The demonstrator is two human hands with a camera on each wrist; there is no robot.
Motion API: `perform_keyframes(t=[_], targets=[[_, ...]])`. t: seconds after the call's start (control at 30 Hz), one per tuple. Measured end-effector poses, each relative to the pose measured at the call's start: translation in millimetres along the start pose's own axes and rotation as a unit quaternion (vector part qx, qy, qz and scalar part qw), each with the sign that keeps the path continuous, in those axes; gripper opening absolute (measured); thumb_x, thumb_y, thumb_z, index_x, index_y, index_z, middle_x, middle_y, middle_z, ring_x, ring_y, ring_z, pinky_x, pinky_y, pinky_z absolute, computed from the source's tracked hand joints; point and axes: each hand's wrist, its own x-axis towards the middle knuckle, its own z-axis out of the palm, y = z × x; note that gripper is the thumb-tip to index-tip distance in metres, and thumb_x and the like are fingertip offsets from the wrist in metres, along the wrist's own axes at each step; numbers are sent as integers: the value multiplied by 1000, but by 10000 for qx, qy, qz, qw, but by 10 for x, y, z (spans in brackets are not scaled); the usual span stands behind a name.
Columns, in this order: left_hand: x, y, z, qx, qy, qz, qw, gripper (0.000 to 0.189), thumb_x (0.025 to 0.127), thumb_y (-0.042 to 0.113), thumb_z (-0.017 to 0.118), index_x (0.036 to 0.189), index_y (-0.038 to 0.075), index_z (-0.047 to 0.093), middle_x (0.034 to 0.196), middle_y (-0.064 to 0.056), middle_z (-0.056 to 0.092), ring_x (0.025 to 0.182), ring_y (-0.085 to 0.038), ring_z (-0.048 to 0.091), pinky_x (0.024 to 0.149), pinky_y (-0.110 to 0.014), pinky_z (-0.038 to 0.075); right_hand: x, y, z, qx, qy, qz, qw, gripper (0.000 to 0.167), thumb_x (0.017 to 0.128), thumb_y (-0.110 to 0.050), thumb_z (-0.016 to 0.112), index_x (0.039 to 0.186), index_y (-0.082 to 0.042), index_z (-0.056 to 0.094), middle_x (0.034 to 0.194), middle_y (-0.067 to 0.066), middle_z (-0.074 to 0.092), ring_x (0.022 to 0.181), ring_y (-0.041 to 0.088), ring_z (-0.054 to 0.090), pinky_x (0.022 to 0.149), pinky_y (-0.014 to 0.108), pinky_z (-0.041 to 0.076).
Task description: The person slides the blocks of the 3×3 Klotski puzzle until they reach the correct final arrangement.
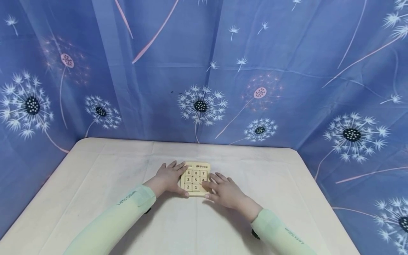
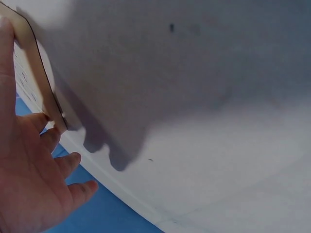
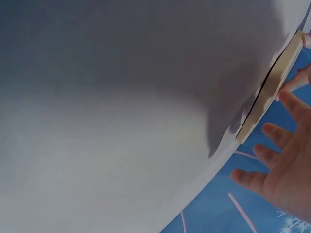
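Pushing a tile: It looks like finger work on the number board (image 1: 196, 194). I'd keep the board flat, lay one fingertip on a little square and push it softly and straight, along its row or its line. A slanted push could make it stick, I think.
Steady side: I'd let the hand at the board's left edge do the holding, so the other can push without the board turning.
Number board: It lies flat between the two hands, with the left hand at its left edge and the right hand at its right edge.
Left hand (image 1: 169, 177): Thumb and pointing finger hold the board, thumb at its near left corner, finger at its far left corner. The other fingers spread out past that edge.
Right hand (image 1: 227, 191): Fingers spread apart, not closed round anything. The pointing finger reaches over the board's right side, and the thumb is at its near right corner.
Number squares: On the board I read 6, 8, 7 in the far row, then 3, 5 and 4 (image 1: 203, 179), then 2 and 1. The 4 is partly hidden by the finger. I can't tell what is in the board's near right spot.
Table (image 1: 127, 159): Pale, under the board.
Curtain (image 1: 159, 88): Blue with dandelions, behind the board.
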Motion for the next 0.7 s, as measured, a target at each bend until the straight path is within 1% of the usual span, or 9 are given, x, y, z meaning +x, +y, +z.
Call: perform_keyframes(t=[0.17, 0.37, 0.7], targets=[[-16, -12, 6, 26, 30, 4, 10000, 116, 71, 76, 77, 163, 20, 31, 173, 0, 23, 160, -37, 23, 128, -65, 23, 2, -66, 39, -93, -47, -130, 9999, 56, 101, -53, 55, 150, -26, 53, 164, 15, 41, 151, 46, 37, 113, 76, 38], [-28, -5, 2, -9, 28, 17, 10000, 116, 72, 75, 77, 163, 20, 30, 173, -1, 23, 160, -37, 23, 128, -65, 23, 5, -108, 53, -204, -67, -234, 9995, 57, 101, -55, 55, 151, -27, 52, 164, 14, 40, 152, 45, 36, 115, 74, 37], [-29, 11, -7, -24, 36, 29, 10000, 116, 72, 75, 77, 163, 20, 31, 173, 0, 23, 160, -37, 22, 128, -65, 22, -25, -140, 33, -186, -175, -179, 9995, 60, 101, -55, 53, 153, -26, 49, 166, 13, 37, 153, 44, 34, 116, 74, 34]])
